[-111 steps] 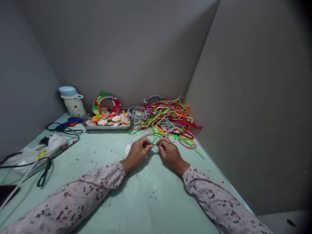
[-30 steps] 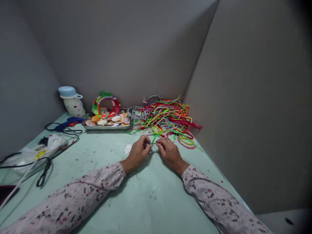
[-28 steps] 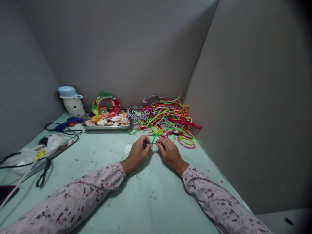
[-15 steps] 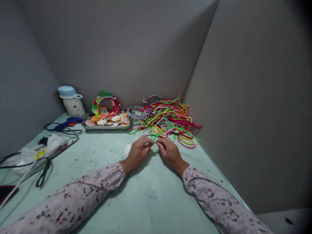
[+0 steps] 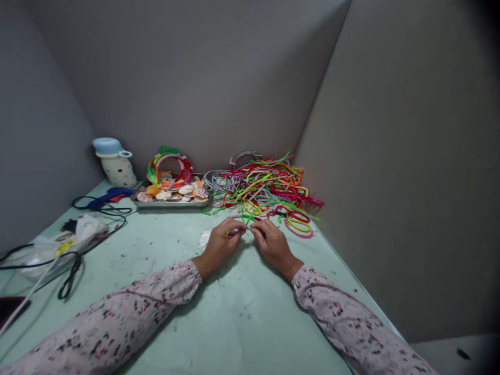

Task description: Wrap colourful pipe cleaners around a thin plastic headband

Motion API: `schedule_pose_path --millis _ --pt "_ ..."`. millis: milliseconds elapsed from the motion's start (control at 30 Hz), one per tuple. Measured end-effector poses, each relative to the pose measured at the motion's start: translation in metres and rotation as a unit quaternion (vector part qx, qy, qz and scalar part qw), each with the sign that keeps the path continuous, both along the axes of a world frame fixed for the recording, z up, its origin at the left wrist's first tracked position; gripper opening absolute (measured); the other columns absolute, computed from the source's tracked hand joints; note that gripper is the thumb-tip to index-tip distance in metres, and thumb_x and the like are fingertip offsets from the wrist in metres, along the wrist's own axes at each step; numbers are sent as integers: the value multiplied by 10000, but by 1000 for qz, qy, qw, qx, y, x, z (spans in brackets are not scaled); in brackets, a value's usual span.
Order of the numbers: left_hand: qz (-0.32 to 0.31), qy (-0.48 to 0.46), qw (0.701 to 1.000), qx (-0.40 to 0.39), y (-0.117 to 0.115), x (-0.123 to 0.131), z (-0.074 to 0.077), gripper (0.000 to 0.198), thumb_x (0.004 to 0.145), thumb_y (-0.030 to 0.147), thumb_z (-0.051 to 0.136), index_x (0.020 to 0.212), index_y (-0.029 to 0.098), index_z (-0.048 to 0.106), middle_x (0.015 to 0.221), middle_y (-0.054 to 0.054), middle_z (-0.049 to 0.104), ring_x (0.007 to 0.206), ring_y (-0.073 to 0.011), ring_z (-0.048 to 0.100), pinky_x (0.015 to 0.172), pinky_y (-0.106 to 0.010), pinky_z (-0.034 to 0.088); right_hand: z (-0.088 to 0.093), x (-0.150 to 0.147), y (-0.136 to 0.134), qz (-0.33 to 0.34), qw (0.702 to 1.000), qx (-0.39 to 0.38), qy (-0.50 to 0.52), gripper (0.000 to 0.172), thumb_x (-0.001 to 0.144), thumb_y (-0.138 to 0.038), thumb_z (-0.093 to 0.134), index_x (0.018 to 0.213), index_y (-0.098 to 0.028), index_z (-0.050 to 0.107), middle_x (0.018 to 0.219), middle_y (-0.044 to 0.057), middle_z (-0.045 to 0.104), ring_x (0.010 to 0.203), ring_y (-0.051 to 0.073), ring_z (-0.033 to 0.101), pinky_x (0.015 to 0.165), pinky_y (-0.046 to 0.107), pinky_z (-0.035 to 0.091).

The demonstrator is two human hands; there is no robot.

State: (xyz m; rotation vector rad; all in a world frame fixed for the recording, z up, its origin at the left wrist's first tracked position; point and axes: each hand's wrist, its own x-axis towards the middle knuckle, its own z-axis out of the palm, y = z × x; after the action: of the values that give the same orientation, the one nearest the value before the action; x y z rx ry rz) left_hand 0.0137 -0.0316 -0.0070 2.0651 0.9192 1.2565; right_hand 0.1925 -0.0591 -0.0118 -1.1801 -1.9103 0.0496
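Note:
Close together over the middle of the table, my left hand (image 5: 223,240) and my right hand (image 5: 273,244) face each other, thumbs and forefingers pinched. Whatever sits between the fingertips is too small to make out. Just beyond them lies a tangled pile of fuzzy pipe cleaners (image 5: 269,179) in many colours, with green and red ends reaching almost to my fingers. Scissors with yellow-lined handles (image 5: 300,225) lie past my right hand, partly covered by pipe cleaners. A small whitish scrap (image 5: 203,238) is beside my left hand.
At the back, a metal tray (image 5: 172,204) holds shells (image 5: 185,191) and headband-like rings wrapped in pipe cleaner (image 5: 183,169). Left of it stand a blue-lidded bottle (image 5: 117,166) and a blue tool (image 5: 111,197). Black cord (image 5: 74,271) and a plastic bag (image 5: 84,229) lie at left. Walls enclose the table.

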Motion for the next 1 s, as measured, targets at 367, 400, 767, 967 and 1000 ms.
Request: schedule_pose_path --millis 367,400,767,967,1000 --pt "11 10 1000 -23 -1 1 2 163 819 159 559 921 188 682 899 -40 646 798 -128 594 722 -239 479 1 0 0 -3 1000 1 -14 122 923 -212 483 938 -210 605 885 52 620 855 186 583 761 305 466" --pt "11 11 1000 -25 0 1 2 163 817 157 561 923 186 681 901 -39 647 793 -127 594 719 -238 478 1 0 0 -4 1000 1 -14 122 923 -209 484 937 -210 605 889 52 622 858 185 585 762 303 467" --pt "10 25 999 -33 0 1 2 164 810 148 553 904 192 679 894 -30 655 812 -134 604 749 -249 483 -2 1 0 -6 1000 5 -21 122 922 -210 486 949 -214 605 891 49 621 859 184 582 762 301 463" --pt "10 12 999 -39 0 2 1 164 809 153 559 932 184 663 927 -35 658 806 -130 604 722 -240 487 0 1 -1 -3 1000 5 -20 128 926 -213 478 950 -219 604 887 49 622 860 186 584 763 303 463" --pt "11 12 999 -41 0 2 1 165 810 154 561 938 183 660 931 -35 659 795 -127 604 718 -238 487 0 1 -1 -4 1000 4 -21 128 926 -214 478 950 -219 604 890 49 623 863 187 584 765 303 464"
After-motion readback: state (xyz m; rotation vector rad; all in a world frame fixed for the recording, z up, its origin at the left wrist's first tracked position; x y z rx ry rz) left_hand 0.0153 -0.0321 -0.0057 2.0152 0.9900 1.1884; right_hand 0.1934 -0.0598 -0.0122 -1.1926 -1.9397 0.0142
